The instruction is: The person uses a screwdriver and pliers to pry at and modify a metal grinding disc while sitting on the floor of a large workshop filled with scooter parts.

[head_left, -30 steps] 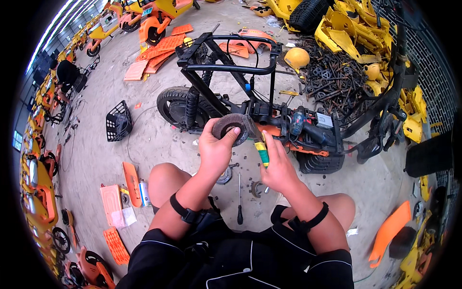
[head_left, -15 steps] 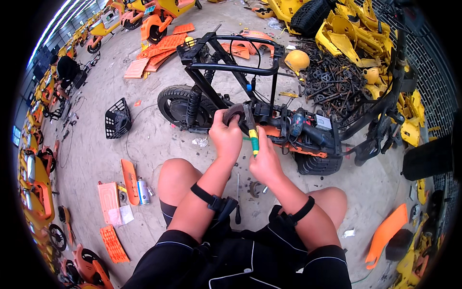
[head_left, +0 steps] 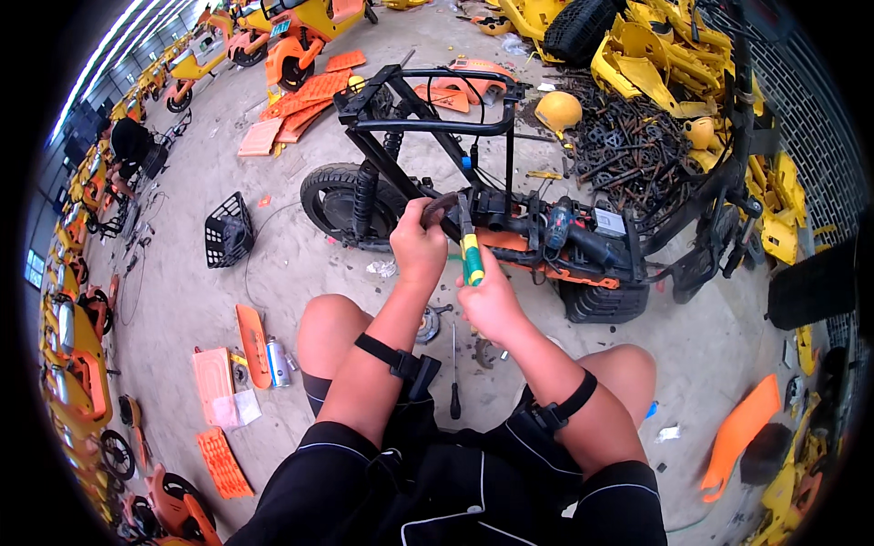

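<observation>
My left hand is closed round a dark, curved part that looks like a brake shoe, raised in front of the scooter frame. In my right hand are pliers with green and yellow handles, their jaws at the right end of the curved part. Whether the jaws grip it is too small to tell. Below my hands, a round metal plate with an arm, another curved piece and a screwdriver lie on the floor between my knees.
Before me stands a stripped black scooter frame with its rear wheel; a power drill rests on it. A black basket and a spray can are at left. Metal parts are heaped at back right. Another person crouches far left.
The pliers have tilted, and my right hand has shifted slightly left. More of the round metal plate shows beside my left forearm. The view has moved a little.
</observation>
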{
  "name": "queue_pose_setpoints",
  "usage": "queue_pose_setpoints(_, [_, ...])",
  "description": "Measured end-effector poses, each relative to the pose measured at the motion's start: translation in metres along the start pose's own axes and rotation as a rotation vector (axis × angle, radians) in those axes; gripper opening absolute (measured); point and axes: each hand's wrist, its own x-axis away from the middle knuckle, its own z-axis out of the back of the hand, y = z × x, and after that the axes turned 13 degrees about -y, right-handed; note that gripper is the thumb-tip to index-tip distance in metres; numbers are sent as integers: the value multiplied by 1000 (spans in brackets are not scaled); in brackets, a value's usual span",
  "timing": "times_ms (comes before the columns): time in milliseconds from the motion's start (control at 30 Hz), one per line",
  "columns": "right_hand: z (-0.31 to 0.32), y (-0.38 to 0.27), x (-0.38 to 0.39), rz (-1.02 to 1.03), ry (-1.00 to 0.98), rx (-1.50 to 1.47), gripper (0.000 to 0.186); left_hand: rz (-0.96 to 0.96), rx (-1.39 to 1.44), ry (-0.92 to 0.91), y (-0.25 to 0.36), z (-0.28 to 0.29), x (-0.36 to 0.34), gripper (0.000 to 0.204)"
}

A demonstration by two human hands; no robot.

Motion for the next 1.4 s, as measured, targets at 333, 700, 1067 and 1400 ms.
queue_pose_setpoints(333, [-2,-13,8,-2,-161,-418,67,511,809,-11,9,5,1,26])
queue_pose_setpoints(700, [18,-28,27,135,-506,-1074,58,604,1053,86,-4,14,-8,28])
queue_pose_setpoints(1067, [82,-15,39,68,-323,-666,65,491,1229,-451,12,71,-11,39])
queue_pose_setpoints(1400, [74,-9,74,-5,-473,-501,83,547,1156,-639,11,84,-3,40])
